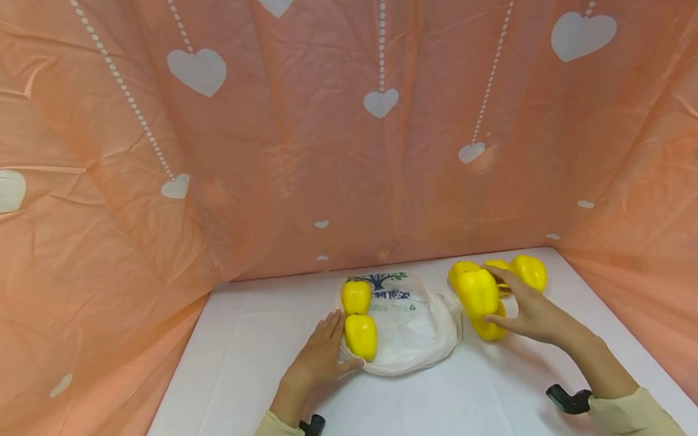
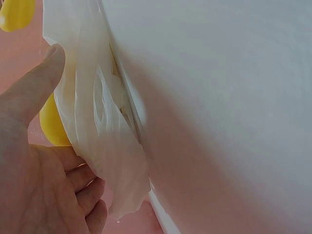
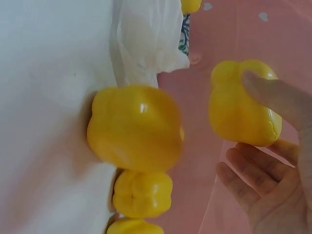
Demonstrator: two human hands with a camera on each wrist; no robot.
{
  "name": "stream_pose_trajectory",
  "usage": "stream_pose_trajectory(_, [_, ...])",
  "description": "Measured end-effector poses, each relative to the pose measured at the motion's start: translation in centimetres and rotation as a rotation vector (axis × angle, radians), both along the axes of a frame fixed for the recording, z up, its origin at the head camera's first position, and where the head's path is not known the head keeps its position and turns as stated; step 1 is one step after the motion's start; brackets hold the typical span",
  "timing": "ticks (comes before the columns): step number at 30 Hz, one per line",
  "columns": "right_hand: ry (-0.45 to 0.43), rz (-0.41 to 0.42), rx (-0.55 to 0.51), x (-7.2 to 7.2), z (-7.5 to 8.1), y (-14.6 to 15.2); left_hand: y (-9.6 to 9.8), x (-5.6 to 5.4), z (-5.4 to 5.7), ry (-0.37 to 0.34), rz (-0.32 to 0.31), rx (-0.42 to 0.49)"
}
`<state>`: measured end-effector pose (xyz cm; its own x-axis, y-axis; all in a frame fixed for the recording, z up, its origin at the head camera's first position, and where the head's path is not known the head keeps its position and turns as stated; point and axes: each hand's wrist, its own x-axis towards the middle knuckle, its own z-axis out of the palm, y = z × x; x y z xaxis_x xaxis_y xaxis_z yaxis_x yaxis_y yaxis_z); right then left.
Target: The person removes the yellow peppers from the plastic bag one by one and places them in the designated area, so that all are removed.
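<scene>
My right hand (image 1: pixel 534 310) grips a yellow bell pepper (image 1: pixel 478 293) between thumb and fingers, above other peppers at the table's right. In the right wrist view that held bell pepper (image 3: pixel 243 105) is raised clear of a nearer pepper (image 3: pixel 136 129) on the table. My left hand (image 1: pixel 320 354) rests with fairly straight fingers against the left side of a white plastic bag (image 1: pixel 405 337). Two yellow peppers (image 1: pixel 361 336) lie at the bag's left side, one behind the other. The left wrist view shows the thumb and fingers touching the bag's thin film (image 2: pixel 92 107).
Several more yellow peppers (image 1: pixel 529 273) sit at the back right of the white table (image 1: pixel 260 328). An orange cloth (image 1: pixel 335 179) with white hearts encloses the back and sides. Printed on the bag are a dark tree and some lettering.
</scene>
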<state>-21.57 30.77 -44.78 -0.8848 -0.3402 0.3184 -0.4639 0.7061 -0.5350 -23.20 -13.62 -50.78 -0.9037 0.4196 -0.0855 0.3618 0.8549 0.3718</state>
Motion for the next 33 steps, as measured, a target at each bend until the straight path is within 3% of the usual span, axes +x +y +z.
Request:
stream_pose_trajectory(6, [-0.019,-0.033,0.014,0.3,0.2,1.3,0.0,0.0,0.0,0.002,0.0,0.001])
stream_pose_trajectory(17, [0.028,-0.068,0.015,0.5,0.0,3.8,0.1,0.2,0.2,0.002,0.002,-0.001])
stream_pose_trajectory(25, [0.132,-0.048,0.013,0.1,-1.2,5.6,0.1,0.2,0.2,0.011,0.0,0.003])
stream_pose_trajectory(33, [0.056,-0.113,0.059,0.4,-2.3,6.7,0.1,0.2,0.2,0.008,0.006,0.009])
